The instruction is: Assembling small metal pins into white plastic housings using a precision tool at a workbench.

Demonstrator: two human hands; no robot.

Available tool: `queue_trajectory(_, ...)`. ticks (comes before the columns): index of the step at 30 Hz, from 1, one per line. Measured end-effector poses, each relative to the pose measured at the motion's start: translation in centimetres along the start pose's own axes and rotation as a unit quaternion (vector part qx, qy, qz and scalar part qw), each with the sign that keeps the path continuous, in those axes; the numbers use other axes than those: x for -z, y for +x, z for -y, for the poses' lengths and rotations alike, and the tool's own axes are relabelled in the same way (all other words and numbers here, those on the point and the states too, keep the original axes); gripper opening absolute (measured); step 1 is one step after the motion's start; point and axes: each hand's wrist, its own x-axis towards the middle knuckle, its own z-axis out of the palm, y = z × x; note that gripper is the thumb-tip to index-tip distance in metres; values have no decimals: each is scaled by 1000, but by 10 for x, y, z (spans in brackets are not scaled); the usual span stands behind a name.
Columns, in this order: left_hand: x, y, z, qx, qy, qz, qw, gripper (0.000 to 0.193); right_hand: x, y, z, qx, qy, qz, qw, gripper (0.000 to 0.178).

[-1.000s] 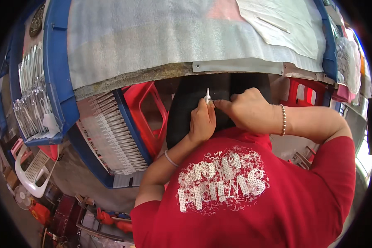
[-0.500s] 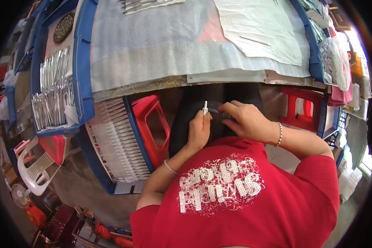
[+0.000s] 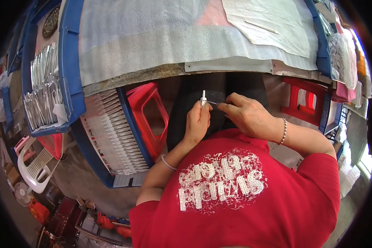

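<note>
Over my lap, just below the table's front edge, my left hand (image 3: 198, 122) is closed around a small whitish piece with a narrow upright tip (image 3: 203, 97). My right hand (image 3: 252, 115) pinches a thin dark metal tool (image 3: 213, 102), whose end reaches the piece beside my left thumb. Whether the tool's end touches the piece is too small to tell. My fingers hide the lower part of the piece and the tool's grip end.
A white sheet covers the table (image 3: 153, 37); a white cloth (image 3: 273, 33) with a slim stick (image 3: 261, 27) lies on it. Left stand a blue tray (image 3: 73, 78) of slim silver tools and a lower blue bin (image 3: 130, 124). Red stools (image 3: 151, 118) flank my legs.
My right hand has turned; the tool, showing a curved dark blade before, now appears as a thin straight line toward the piece. The view has shifted, moving the table up in the picture.
</note>
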Motion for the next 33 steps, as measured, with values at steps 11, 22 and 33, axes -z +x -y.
queue_trajectory(11,3,10,15,-118,206,-36,971,16,-14,19,-7,98,-229,-27,968,26)
queue_trajectory(22,-4,10,17,-153,221,-69,961,14,2,21,-10,25,-136,103,985,43)
queue_trajectory(33,5,15,12,-121,230,-46,965,13,1,41,-26,71,-150,111,980,40)
